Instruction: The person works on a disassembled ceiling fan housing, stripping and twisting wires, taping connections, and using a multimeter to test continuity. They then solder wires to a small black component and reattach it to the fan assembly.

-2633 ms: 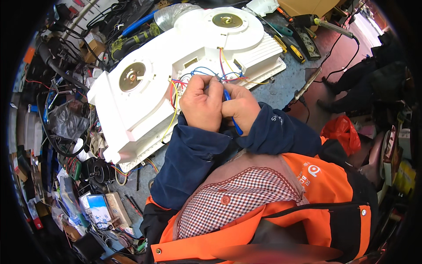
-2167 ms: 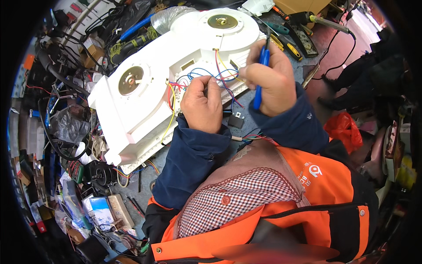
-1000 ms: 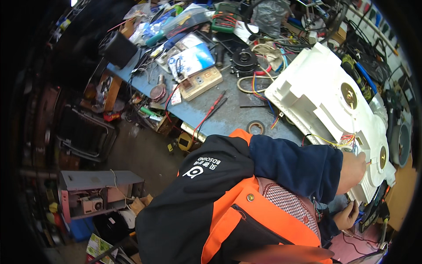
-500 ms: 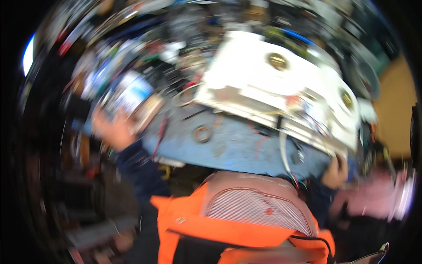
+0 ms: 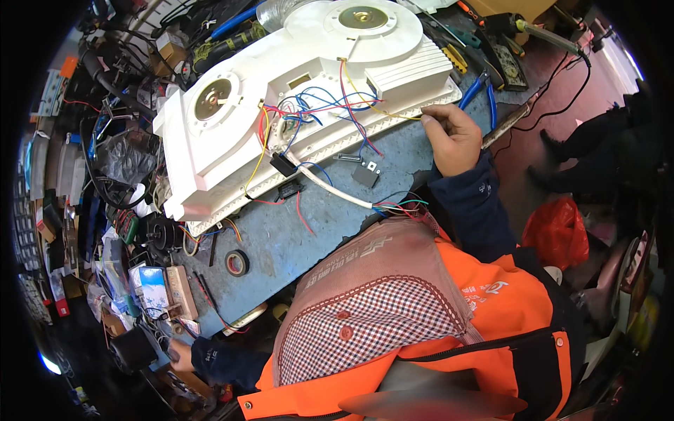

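Workbench [image 5: 309,238] view settles after the head swing. White appliance housing [image 5: 295,105] lies wires-up as before. Right hand [image 5: 453,137], blue tool gone, pinches a yellow wire [image 5: 382,112] at the housing's edge. Left hand [image 5: 181,354] now reaches low left among clutter; grip unclear.

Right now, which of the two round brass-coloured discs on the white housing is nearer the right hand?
The far disc, on the housing's round end above the right hand; the other lies further left.
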`<state>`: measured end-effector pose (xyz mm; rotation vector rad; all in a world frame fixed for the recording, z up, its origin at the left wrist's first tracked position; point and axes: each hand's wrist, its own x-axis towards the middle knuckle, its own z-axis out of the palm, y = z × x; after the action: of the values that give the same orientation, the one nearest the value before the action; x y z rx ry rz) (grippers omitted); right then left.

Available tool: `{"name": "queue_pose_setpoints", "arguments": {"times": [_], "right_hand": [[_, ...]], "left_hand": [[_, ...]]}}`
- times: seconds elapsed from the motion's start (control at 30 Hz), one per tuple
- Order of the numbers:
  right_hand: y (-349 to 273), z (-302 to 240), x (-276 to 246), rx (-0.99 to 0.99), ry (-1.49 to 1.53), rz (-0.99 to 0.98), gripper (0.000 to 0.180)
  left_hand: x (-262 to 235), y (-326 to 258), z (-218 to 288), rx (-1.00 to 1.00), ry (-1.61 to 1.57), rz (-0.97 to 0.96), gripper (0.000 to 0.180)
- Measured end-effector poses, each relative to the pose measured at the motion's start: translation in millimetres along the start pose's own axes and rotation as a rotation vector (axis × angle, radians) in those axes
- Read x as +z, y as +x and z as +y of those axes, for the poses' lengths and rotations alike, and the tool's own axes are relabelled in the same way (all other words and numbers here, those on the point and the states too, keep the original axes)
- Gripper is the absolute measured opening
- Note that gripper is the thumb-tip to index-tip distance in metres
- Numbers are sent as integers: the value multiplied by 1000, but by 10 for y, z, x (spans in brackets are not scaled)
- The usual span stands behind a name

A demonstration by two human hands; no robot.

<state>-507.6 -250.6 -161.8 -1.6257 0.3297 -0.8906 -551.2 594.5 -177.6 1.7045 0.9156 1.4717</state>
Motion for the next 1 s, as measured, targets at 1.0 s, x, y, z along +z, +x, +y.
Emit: {"name": "queue_pose_setpoints", "arguments": {"times": [1.0], "right_hand": [[-545,-1074,-94,-348,-405,-630,71]], "left_hand": [[871,-4487,4003,655,-360,-2096,73]]}}
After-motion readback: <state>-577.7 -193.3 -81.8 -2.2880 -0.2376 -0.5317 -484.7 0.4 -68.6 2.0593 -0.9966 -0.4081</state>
